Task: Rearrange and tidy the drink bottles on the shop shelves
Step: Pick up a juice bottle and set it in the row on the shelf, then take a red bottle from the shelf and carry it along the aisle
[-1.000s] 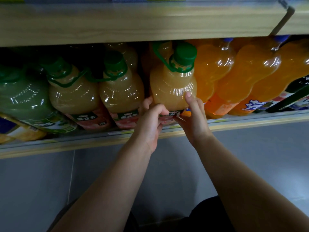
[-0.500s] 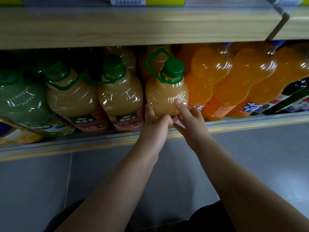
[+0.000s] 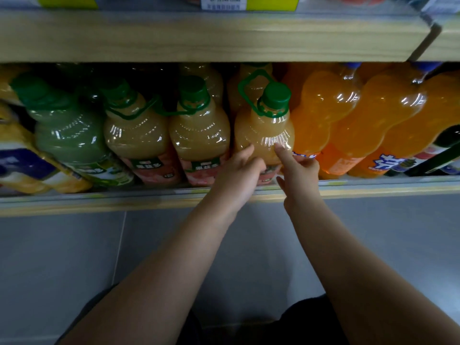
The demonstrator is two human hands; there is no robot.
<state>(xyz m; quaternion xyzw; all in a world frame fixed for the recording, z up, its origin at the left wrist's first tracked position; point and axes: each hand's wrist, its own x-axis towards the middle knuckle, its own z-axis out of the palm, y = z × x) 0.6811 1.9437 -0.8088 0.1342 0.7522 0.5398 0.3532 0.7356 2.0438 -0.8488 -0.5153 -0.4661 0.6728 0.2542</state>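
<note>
Pale juice bottle (image 3: pixel 263 135) with green cap, upright at shelf edge (image 3: pixel 149 202), between matching juice bottles (image 3: pixel 199 138) and orange soda bottles (image 3: pixel 321 115). Left hand (image 3: pixel 239 178) cupped on its lower front; right hand (image 3: pixel 298 170) loose, forefinger touching bottle.

Bare forearms, dark trousers (image 3: pixel 306 322)

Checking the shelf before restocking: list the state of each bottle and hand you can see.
Juice bottle in hand: upright on the shelf, green cap on, carry loop raised.
Two matching juice bottles: upright, capped, side by side.
Green drink bottle: leaning, capped.
Orange soda bottles: leaning, capped.
Left hand: fingers against the bottle.
Right hand: index finger touching it.
</note>
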